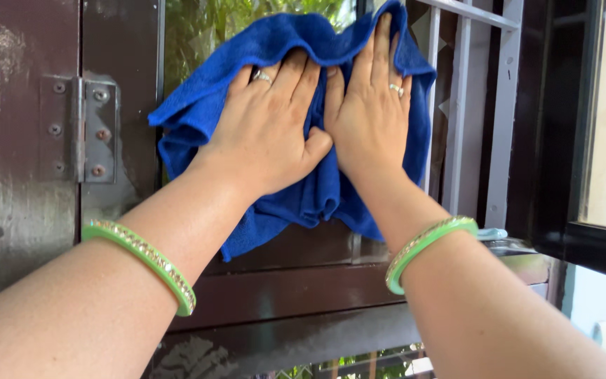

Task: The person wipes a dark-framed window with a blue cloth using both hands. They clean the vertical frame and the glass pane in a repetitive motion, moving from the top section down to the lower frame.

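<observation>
Nearest my view, two green bangles point(150, 255) ring the forearms. Beyond them, my left hand point(268, 130) and right hand point(369, 105) lie flat with fingers spread, thumbs nearly touching, pressing a blue cloth point(296, 189) against the window pane point(198, 35). The open palms spread pressure over the cloth; its loose edge hangs below both hands. A hinge point(92, 130) sits left of the left hand, grey bars point(457, 112) right of the right hand.

Item: blue cloth point(285, 42), bunched, flat against the window pane point(198, 28). We press our left hand point(264, 137) and right hand point(369, 112) on it side by side, fingers point(296, 77) spread, thumbs touching. Left of the cloth: a metal hinge point(96, 130) on the dark brown frame point(29, 175). Right of the cloth: grey bars point(496, 105). A green bangle point(145, 256) circles each wrist.
</observation>
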